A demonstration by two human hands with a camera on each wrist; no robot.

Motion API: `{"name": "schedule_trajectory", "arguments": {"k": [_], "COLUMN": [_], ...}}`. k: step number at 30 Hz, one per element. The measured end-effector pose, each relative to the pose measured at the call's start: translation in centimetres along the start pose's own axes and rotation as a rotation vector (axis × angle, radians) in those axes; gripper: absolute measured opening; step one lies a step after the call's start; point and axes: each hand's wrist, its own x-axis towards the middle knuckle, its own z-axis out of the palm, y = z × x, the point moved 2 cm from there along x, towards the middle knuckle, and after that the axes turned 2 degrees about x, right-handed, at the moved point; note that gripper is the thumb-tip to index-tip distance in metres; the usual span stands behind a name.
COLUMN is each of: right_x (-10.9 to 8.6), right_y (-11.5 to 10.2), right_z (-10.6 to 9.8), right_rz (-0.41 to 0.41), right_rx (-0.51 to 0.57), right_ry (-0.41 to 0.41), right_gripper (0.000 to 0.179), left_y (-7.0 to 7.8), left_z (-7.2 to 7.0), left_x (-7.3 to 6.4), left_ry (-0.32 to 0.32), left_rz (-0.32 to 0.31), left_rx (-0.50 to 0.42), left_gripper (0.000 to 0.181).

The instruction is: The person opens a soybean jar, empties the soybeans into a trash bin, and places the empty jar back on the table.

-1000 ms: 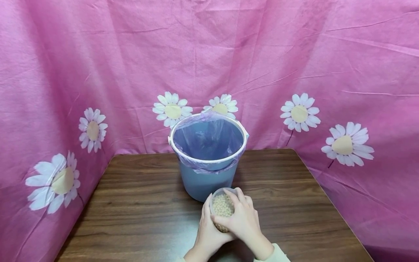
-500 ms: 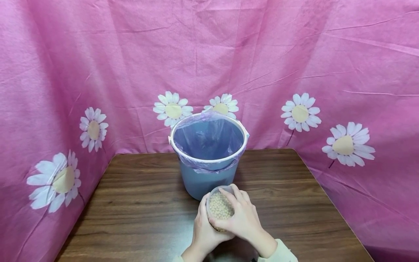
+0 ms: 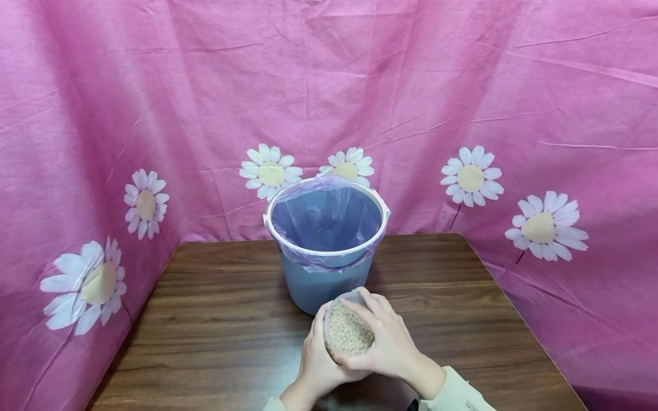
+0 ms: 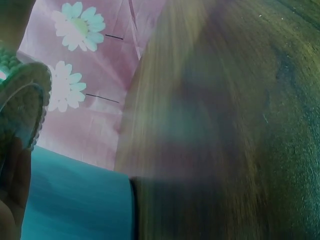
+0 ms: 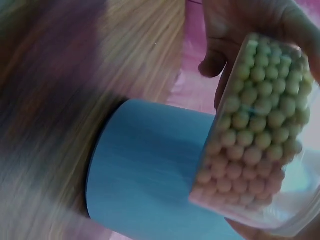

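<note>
A clear plastic tub (image 3: 354, 297) filled with small round beige balls (image 3: 350, 331), like dried soybeans, is held between both hands in front of the bin. My left hand (image 3: 320, 365) cups it from the left and below. Across its right side and rim lies my right hand (image 3: 394, 345), thumb at the near edge and fingers at the far one. In the right wrist view the tub's see-through wall (image 5: 255, 120) is tilted, with the balls packed behind it. The tub's round base (image 4: 25, 100) shows at the left of the left wrist view.
A blue bin (image 3: 324, 285) with a white rim and a purple plastic liner (image 3: 329, 264) stands upright just beyond the hands. The wooden table (image 3: 221, 308) runs to a pink cloth (image 3: 205, 103) printed with daisies.
Both hands have shifted the tub slightly left and raised it a little, so it looks bigger. More of the right sleeve shows. The bin stays where it was.
</note>
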Motion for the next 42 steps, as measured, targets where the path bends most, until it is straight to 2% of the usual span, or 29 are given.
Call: {"name": "schedule_trajectory", "arguments": {"k": [5, 8, 14, 17, 20, 24, 27, 33, 42], "right_x": [0.2, 0.3, 0.5, 0.6, 0.8, 1.1, 1.1, 1.2, 0.8], "right_y": [0.3, 0.5, 0.8, 0.8, 0.9, 0.8, 0.6, 0.2, 0.5], "right_z": [-0.3, -0.5, -0.8, -1.0, -1.1, -1.3, -1.4, -1.3, -1.1], "right_rz": [-0.079, -0.1, -0.122, -0.151, -0.224, -0.304, -0.322, -0.304, -0.122], "right_rx": [-0.005, 0.004, 0.026, 0.073, 0.123, 0.177, 0.218, 0.232, 0.264], "right_ry": [-0.015, -0.022, -0.048, -0.063, -0.072, -0.048, -0.002, 0.061, 0.077], "right_gripper": [0.089, 0.088, 0.086, 0.089, 0.091, 0.088, 0.087, 0.088, 0.087], "left_y": [0.2, 0.1, 0.0, -0.1, -0.2, -0.3, -0.3, -0.3, -0.2], "left_z": [-0.2, -0.3, -0.4, -0.6, -0.9, -1.0, -1.0, -1.1, -1.9], "left_x": [0.0, 0.1, 0.3, 0.2, -0.1, -0.4, -0.5, -0.6, -0.7], "left_ry": [-0.03, -0.053, -0.075, -0.085, -0.095, -0.102, -0.097, -0.069, -0.001], "left_rz": [-0.035, -0.056, -0.054, -0.06, -0.065, -0.063, -0.067, -0.053, -0.057], "left_rx": [-0.039, -0.066, -0.115, -0.166, -0.221, -0.25, -0.248, -0.241, -0.164], "left_gripper": [0.122, 0.122, 0.122, 0.119, 0.118, 0.119, 0.12, 0.12, 0.124]}}
